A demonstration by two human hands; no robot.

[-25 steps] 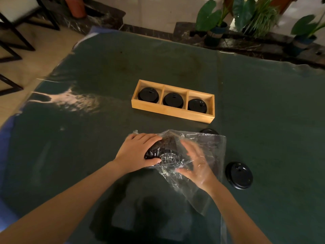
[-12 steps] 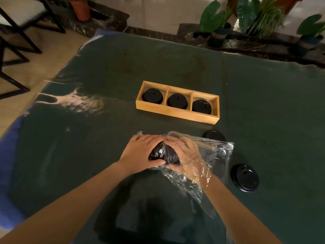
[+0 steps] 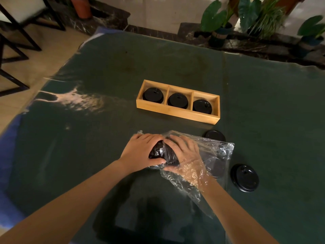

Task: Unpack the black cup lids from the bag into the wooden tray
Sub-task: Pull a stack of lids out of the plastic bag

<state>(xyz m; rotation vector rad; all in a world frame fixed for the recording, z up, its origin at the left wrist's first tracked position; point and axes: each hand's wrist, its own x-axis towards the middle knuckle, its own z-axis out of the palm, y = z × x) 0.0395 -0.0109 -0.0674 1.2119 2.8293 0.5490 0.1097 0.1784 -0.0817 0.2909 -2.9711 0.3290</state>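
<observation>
Two bare hands met over a crinkled clear plastic bag (image 3: 211,155) lying on a dark green table cover (image 3: 88,155). The left hand (image 3: 140,152) curled around a stack of black plastic cup lids (image 3: 158,152) from outside the bag. The right hand (image 3: 184,155), inside the bag, clasped the same stack. Farther away sat a long wooden tray (image 3: 177,112) with three compartments, each holding black lids. One loose black lid (image 3: 213,135) lay just beyond the bag; another (image 3: 244,177) lay to the right of it.
</observation>
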